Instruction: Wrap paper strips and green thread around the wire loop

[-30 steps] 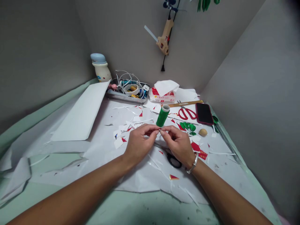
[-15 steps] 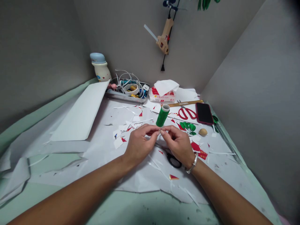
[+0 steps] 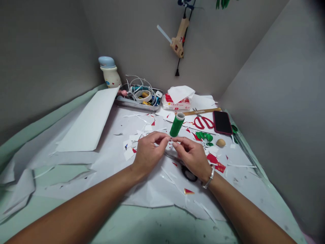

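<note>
Left hand point(image 3: 150, 149) has moved slightly away from the right hand point(image 3: 191, 154). Its grip seems to pinch a tiny piece point(image 3: 170, 138); the right grip I cannot tell. Green spool point(image 3: 177, 125) stands just behind, presumably for easy reach.

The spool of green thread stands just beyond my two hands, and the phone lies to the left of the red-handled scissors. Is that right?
Not quite: the phone lies to the right of the red-handled scissors, as the head view shows. The spool of green thread does stand just beyond your left hand and right hand.
</note>
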`<state>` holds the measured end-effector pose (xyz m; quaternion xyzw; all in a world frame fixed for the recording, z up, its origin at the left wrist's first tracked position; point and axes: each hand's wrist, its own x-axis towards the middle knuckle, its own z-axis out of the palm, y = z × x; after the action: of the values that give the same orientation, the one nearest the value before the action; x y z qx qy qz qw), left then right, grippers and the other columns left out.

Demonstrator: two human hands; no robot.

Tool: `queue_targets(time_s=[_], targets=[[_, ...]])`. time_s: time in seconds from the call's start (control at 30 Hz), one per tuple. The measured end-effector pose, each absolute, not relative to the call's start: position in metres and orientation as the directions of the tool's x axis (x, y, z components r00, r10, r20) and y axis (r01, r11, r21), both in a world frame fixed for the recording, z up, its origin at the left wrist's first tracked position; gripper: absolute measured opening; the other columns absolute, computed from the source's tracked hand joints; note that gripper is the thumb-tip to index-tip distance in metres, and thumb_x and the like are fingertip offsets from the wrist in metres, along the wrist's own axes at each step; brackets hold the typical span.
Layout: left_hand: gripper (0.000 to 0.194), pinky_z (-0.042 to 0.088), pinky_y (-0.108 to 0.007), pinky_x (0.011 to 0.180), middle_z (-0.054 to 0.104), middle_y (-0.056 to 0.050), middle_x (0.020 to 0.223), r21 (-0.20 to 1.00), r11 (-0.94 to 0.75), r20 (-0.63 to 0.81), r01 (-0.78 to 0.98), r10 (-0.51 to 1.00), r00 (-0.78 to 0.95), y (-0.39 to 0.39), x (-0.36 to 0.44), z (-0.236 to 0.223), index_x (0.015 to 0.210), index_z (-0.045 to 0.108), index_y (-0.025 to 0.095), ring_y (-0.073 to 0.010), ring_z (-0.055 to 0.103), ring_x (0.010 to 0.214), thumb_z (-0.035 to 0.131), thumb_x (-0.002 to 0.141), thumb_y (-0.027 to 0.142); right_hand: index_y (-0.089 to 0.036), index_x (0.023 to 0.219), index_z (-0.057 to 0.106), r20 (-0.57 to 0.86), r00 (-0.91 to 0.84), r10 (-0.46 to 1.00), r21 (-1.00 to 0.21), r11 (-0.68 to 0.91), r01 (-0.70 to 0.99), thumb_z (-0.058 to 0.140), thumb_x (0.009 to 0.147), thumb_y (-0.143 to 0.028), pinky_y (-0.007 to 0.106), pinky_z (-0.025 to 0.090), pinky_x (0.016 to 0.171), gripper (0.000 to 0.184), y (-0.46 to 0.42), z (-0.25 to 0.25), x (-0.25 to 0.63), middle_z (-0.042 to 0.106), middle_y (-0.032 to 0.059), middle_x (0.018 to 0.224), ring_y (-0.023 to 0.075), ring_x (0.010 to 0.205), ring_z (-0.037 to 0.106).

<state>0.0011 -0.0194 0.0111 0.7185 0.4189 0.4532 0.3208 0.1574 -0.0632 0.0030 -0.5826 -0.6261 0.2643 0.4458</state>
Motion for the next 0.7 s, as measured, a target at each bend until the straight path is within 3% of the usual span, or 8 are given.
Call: queue_targets(time_s=[0.23,0.47,0.7], targets=[[0.016,0.047,-0.029,0.075,0.071,-0.001,0.082,0.892,-0.345,0.299,0.293,0.935,0.191,-0.0141,-0.0001,0.013,0.08,0.069,0.02,-0.0162,0.062,0.075,0.059,0.083,0.031,-0.02,0.088,0.063,0.215,0.124,0.969,-0.872,0.134,0.47,0.058,0.084,-0.04,0.022,0.037,0.049,0.02,-0.0612,0.0011,0.1598,0.048,-0.0064,0.051,0.01,0.047,0.042],[0.018,0.046,-0.029,0.072,0.07,-0.001,0.075,0.938,-0.25,0.205,0.239,0.959,0.198,-0.013,-0.0001,0.0142,0.078,0.069,0.019,-0.0165,0.062,0.072,0.059,0.082,0.034,-0.021,0.098,0.06,0.175,0.11,0.978,-0.879,0.105,0.465,0.058,0.085,-0.037,0.021,0.036,0.051,0.021,-0.0606,-0.0007,0.1592,0.045,-0.0082,0.052,0.0097,0.049,0.042],[0.02,0.044,-0.027,0.072,0.068,0.0,0.073,0.955,-0.212,0.166,0.207,0.962,0.217,-0.0133,-0.0005,0.0137,0.077,0.067,0.018,-0.0153,0.06,0.072,0.059,0.082,0.036,-0.02,0.095,0.064,0.15,0.066,0.987,-0.867,0.099,0.488,0.054,0.086,-0.033,0.021,0.035,0.051,0.018,-0.0607,-0.001,0.1591,0.048,-0.0064,0.054,0.0091,0.05,0.043]])
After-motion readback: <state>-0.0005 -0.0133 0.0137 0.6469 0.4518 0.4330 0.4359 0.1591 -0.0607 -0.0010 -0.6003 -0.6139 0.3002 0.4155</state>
